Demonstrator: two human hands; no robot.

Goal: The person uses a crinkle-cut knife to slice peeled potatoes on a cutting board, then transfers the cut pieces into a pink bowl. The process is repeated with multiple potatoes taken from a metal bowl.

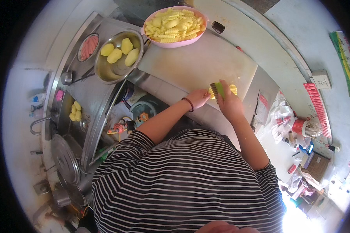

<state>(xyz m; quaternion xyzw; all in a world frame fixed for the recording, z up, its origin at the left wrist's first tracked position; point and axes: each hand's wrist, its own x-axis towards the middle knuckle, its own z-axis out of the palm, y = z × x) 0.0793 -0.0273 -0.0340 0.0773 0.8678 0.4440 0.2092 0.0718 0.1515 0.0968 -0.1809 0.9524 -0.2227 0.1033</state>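
My right hand [231, 103] grips the green handle of a crinkle cutter [218, 89], whose wavy metal blade faces left. Beside the blade, my left hand [199, 98] touches a peeled potato piece [211, 92] with its fingertips. Ridged potato slices [233, 89] lie just right of the cutter, on the large cutting board [192, 64]. At the board's far edge stands a pink basin [175, 44] heaped with crinkle-cut potato. A steel bowl [116, 72] with several whole peeled potatoes [115, 56] is to the left.
A plate of pink sausages [89, 47] sits at the far left. More potatoes [75, 111] lie in the steel sink [68, 128]. A dark object [218, 27] is beside the pink basin. A cleaver [261, 102] lies right of the board. Below the counter's left side is a gas cylinder [143, 106].
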